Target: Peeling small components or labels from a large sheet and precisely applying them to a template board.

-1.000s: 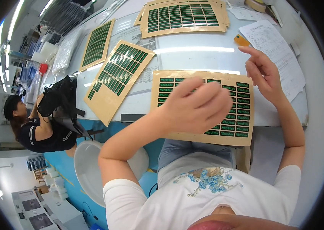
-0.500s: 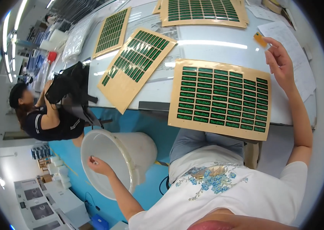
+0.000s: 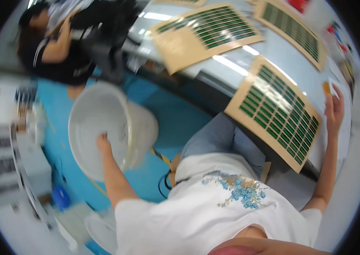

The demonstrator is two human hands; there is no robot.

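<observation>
Over the mouth of a big white plastic bin (image 3: 76, 146), my left hand (image 3: 103, 143) is closed, its fingers pinched together. Whatever they hold, if anything, is too small and blurred to name. My right hand (image 3: 335, 111) is raised at the table's right side, with a small orange piece (image 3: 326, 88) pinched at its fingertips. Closest to that hand lies a tan sheet (image 3: 238, 102) bearing rows of dark green labels (image 3: 275, 111). It overhangs the table's near edge above my lap, and gaps show in the label rows at one end.
Two more tan label sheets, a partly bared one (image 3: 175, 49) and a fuller one (image 3: 321, 57), lie farther back on the glossy table (image 3: 227, 63). White papers (image 3: 344, 127) lie under my right hand. A person (image 3: 54, 49) handles a black bag (image 3: 103, 25) at the far left.
The whole view has turned, so the table and sheets now slant down to the right. My left hand stays over the bin; my right still has the orange piece.
</observation>
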